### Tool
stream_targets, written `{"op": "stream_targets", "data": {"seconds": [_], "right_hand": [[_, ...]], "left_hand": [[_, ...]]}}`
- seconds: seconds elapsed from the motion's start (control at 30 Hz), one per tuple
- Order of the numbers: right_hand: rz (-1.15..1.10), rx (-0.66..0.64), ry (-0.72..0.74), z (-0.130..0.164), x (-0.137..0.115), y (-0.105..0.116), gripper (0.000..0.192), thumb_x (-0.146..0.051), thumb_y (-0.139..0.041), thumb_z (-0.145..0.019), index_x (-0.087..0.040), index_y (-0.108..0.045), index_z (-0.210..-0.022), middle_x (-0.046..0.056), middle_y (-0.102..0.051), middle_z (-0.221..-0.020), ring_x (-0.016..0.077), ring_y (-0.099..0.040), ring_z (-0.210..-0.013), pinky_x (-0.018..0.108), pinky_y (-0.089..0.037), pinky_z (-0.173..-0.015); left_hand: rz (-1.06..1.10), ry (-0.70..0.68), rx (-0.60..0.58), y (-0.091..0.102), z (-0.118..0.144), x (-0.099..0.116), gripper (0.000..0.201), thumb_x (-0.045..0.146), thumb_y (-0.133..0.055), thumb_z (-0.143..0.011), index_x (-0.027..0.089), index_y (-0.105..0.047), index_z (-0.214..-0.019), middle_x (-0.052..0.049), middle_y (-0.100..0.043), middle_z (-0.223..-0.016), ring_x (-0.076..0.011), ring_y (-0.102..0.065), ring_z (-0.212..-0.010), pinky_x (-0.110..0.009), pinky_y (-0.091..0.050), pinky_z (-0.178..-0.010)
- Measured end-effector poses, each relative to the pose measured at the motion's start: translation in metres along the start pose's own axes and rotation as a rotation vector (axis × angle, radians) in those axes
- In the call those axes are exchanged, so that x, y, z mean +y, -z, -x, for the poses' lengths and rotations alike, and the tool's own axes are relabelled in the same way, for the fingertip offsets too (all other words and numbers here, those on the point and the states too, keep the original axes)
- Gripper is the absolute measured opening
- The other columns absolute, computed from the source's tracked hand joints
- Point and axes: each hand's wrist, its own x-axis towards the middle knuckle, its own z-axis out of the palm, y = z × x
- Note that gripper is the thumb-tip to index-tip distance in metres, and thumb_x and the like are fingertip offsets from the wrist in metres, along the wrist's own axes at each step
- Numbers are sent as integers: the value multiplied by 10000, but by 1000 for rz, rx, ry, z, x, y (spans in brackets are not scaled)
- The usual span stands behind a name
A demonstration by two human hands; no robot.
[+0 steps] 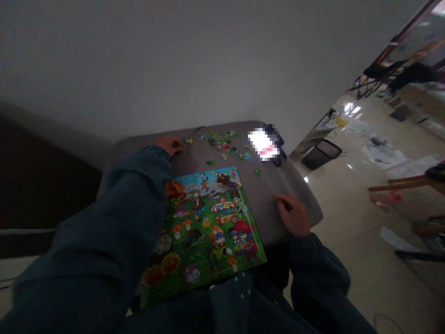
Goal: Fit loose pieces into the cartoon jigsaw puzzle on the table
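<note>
Dim room, plain white wall behind, glossy tiled floor (361,260) off to my right with clutter and a black bin (321,154). Grey padded seat top (285,185) in front of me serves as the worktop.

Biggest item: the puzzle board (205,232), lying flat, near edge over my lap, far edge on the grey top. Cartoon garden scene with plants, sunflowers and zombie-like figures. Picture looks almost fully covered from here; too dark and blurred to spot empty slots, so I'd judge it mostly assembled or a reference picture, cannot tell which.

Left to do, as I read it: the loose puzzle pieces (222,141) scattered beyond the board at the far end, plus a stray green one (257,172) near the board's right corner. Quite a few unplaced.

Pixelated bright object (264,143) sits right of the pieces, on something dark.

My left hand (170,144) is stretched out to the far left edge of the scatter, fingers curled down on a piece there; whether it is actually pinched, cannot tell. My right hand (294,215) rests loosely curled on the grey top right of the board, holding nothing.

No readable writing, brand or label anywhere; print on the board too small and blurred.
</note>
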Motion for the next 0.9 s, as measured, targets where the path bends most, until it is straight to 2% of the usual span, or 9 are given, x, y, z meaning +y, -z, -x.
{"op": "stream_targets", "data": {"seconds": [0.2, 0.4, 0.43, 0.5, 0.6, 0.67, 0.73, 0.8, 0.9], "right_hand": [[-23, -4, -3, -2, -3, 2, 261, -248, -477, -860, -175, -714, -941, 74, -691, -928, 189, -644, -822, 340, -513, -782], [-53, -4, 1, -3, -5, 4, 247, -238, -487, -871, -174, -714, -944, 73, -684, -922, 186, -634, -820, 339, -505, -786], [-63, 0, 0, -2, -6, 6, 246, -242, -486, -877, -173, -713, -947, 75, -683, -927, 187, -633, -832, 341, -504, -793], [-90, 9, 1, 1, -16, 9, 247, -252, -487, -892, -170, -703, -980, 80, -685, -945, 187, -633, -853, 342, -506, -802], [-157, -26, 27, 14, -46, 15, 246, -261, -506, -909, -176, -668, -1074, 68, -701, -962, 167, -639, -851, 318, -518, -798], [-301, -155, 71, 26, -72, 14, 266, -256, -534, -913, -189, -636, -1149, 61, -708, -1001, 154, -649, -862, 300, -525, -802], [-476, -319, 91, 39, -95, 8, 353, -272, -605, -885, -190, -597, -1227, 67, -708, -1038, 155, -660, -880, 284, -537, -781], [-586, -423, 25, 50, -108, -1, 364, -279, -658, -853, -189, -617, -1204, 62, -720, -1014, 160, -678, -877, 281, -545, -785], [-661, -440, -133, 57, -109, -15, 182, -282, -661, -847, -181, -693, -995, 46, -737, -892, 157, -694, -794, 263, -552, -730]], "left_hand": [[12, 7, 17, -1, 2, 1, 376, 373, -510, -965, 103, -563, -1222, -74, -575, -1214, -239, -601, -1040, -403, -516, -891], [99, 18, 174, 20, 31, 23, 338, 347, -547, -952, 104, -570, -1187, -91, -602, -1174, -236, -608, -1030, -446, -509, -879], [125, 1, 181, 22, 43, 33, 369, 350, -518, -963, 44, -556, -1166, -87, -621, -1122, -228, -605, -1032, -457, -484, -905], [197, -68, 147, 19, 74, 57, 417, 402, -478, -966, 27, -545, -1135, -66, -660, -1049, -190, -621, -974, -428, -482, -905], [319, -197, -23, 1, 135, 107, 372, 480, -507, -920, 135, -614, -1007, -28, -718, -850, -168, -664, -763, -336, -545, -729], [369, -276, -109, -16, 176, 142, 301, 480, -546, -884, 201, -659, -901, -19, -729, -865, -183, -675, -786, -319, -547, -725], [437, -309, -165, -32, 208, 171, 228, 414, -545, -889, 227, -667, -937, -16, -728, -939, -195, -678, -852, -323, -537, -765], [496, -300, -198, -44, 228, 190, 181, 353, -533, -897, 253, -668, -963, 2, -727, -945, -188, -679, -857, -303, -529, -751], [547, -243, -161, -59, 239, 199, 167, 328, -545, -891, 263, -668, -982, 9, -726, -983, -187, -678, -896, -292, -526, -783]]}}
